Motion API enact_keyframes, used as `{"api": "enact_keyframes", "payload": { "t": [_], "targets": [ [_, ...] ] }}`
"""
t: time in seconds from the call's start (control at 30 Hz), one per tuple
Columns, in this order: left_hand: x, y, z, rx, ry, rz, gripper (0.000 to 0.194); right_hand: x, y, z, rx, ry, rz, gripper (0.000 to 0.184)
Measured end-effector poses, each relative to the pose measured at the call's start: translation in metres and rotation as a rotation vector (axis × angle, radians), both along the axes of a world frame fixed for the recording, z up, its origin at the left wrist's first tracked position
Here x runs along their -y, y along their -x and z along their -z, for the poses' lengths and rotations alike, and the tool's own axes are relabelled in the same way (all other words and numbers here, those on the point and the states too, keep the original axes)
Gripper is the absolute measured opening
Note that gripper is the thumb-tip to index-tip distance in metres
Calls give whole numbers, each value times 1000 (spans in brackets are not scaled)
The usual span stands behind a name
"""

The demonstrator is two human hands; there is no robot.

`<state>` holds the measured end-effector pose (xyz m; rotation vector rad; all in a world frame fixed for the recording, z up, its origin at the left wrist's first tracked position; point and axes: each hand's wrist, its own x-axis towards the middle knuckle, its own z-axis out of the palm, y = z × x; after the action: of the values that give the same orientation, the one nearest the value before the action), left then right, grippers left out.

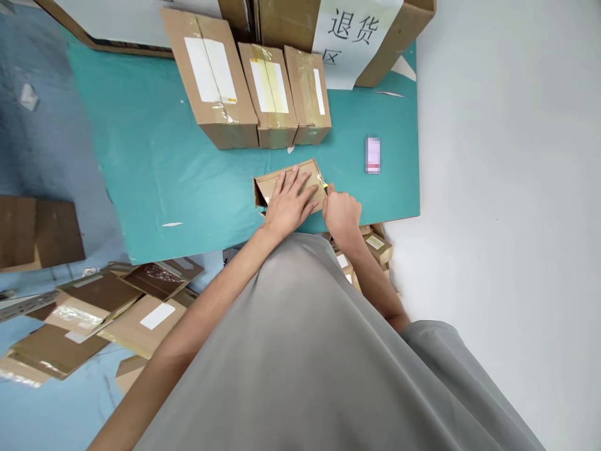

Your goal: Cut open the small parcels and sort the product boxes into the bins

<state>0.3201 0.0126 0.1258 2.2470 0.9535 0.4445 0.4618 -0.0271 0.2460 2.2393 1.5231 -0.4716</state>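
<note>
A small cardboard box [307, 170] lies on the green tabletop near its front edge, with a dark opening at its left end. My left hand [290, 202] rests flat on top of it, fingers spread. At the box's right end, my right hand [342, 213] is closed around a box cutter [325, 187]; only a bit of its yellow and dark tip shows past the fist. The cutter's tip is at the box's taped right edge. How deep the blade sits, if at all, is hidden.
Three taped cartons [268, 94] stand behind the box, near larger boxes with a paper sign [352, 44]. A phone [372, 155] lies on the right of the green table [154, 156]. Opened cartons [141, 319] are heaped on the floor at left. A white wall [507, 188] borders the right.
</note>
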Motion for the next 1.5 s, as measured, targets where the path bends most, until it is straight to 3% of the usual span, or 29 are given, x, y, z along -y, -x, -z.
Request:
{"api": "enact_keyframes", "payload": {
  "t": [0.37,0.63,0.97,1.17,1.33,1.5],
  "targets": [
    [2,0,4,19,-11,-14,51,9,1,-8,-36,-31,2,46],
    [2,0,3,9,-8,-1,50,-6,-3,4,-50,-70,-12,38],
    [6,-5,-6,-22,-23,36,45,18,-8,-16,3,44,0,39],
    [6,-6,-2,-9,-3,17,46,31,0,-28,12,82,2,39],
    [7,-4,-1,4,4,30,45,19,6,-15,-13,-47,-14,45],
    [7,-3,-3,31,31,31,44,3,5,5,-22,-74,13,41]
  ]
}}
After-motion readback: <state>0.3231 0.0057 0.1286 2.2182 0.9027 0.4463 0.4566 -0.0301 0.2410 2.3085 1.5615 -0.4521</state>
